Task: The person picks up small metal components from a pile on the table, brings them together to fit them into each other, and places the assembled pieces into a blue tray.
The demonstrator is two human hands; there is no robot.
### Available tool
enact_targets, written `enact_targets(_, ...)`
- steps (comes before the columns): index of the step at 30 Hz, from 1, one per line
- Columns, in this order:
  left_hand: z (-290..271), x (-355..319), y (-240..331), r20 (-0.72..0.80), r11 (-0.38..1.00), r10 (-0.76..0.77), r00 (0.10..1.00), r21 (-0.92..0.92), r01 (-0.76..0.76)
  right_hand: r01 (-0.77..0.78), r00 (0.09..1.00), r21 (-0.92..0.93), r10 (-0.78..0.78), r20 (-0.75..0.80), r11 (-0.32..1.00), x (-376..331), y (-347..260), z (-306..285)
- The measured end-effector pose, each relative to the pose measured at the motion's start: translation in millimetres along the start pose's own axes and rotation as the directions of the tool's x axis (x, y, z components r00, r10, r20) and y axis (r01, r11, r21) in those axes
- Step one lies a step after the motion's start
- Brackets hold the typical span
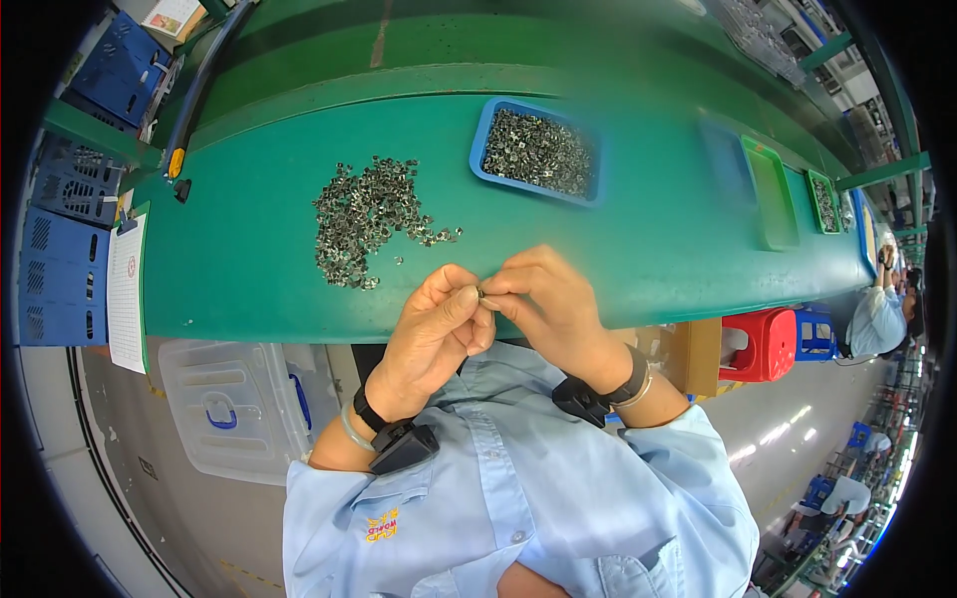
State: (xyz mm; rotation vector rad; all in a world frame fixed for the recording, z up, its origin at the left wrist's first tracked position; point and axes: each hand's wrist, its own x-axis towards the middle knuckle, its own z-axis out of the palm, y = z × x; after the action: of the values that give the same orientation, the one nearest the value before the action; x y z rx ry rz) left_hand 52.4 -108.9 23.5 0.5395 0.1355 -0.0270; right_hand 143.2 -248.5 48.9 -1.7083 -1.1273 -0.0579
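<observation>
My left hand (436, 329) and my right hand (546, 304) meet fingertip to fingertip over the near edge of the green table. Between them is a small metal part (480, 293), mostly covered by the fingers; both hands pinch it. Just beyond my left hand lies a loose pile of small metal parts (364, 214), silvery and dark, with a few strays toward my fingers. Farther back, a blue tray (482, 135) is filled with many similar small metal parts (538, 151).
Along the table to the right stand a green tray (770, 194) and a smaller green tray (823, 204) of parts. A clipboard (128, 289) hangs at the left edge. Below are a clear lidded box (224, 409) and a red stool (760, 344). Another person (877, 317) sits far right.
</observation>
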Motion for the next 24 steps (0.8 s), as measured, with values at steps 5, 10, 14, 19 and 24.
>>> enact_targets(5,-1.0,-0.1,2.2,-0.031,0.995,-0.006,1.000,0.095,0.009,-0.015,1.000,-0.034,0.016,0.019,0.999,1.0,1.4,-2.0)
enact_targets(10,11.6,-1.4,10.5,-0.109,0.984,0.006,0.994,0.176,0.014,0.020,0.999,-0.085,-0.016,0.047,0.996,2.1,5.8,-2.1)
enact_targets(14,14.2,-4.8,13.6,-0.050,0.998,-0.028,0.998,0.055,0.030,0.014,1.000,0.030,-0.014,0.007,0.999,3.7,2.7,-1.7)
enact_targets(19,16.8,-5.3,13.7,0.022,0.997,-0.053,0.998,-0.054,0.054,0.023,1.000,0.139,-0.022,-0.006,0.990,5.9,-0.9,-3.6)
enact_targets(24,14.9,-6.4,13.9,0.021,0.998,-0.050,0.999,-0.036,0.051,0.059,0.998,0.136,-0.060,0.002,0.989,8.6,-3.3,-5.0)
